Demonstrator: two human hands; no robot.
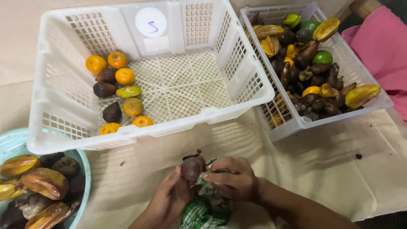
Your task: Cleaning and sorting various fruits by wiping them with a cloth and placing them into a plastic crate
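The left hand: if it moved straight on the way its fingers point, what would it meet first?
The left hand points up and away, holding a dark fruit. Beyond it is bare cloth, then probably the front wall of the big white crate. Height is unclear.

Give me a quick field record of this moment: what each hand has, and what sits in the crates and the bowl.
left hand: left hand holds a dark brown round fruit
right hand: right hand presses a green-and-white checked cloth to that fruit
near crate: white plastic lattice crate with small orange citrus, dark fruits and one yellow-green fruit in its left part
far crate: second white plastic crate heaped with dark scaly fruits, starfruit, green limes
bowl: pale blue bowl with bruised starfruit and dark fruits
surface: beige sheet
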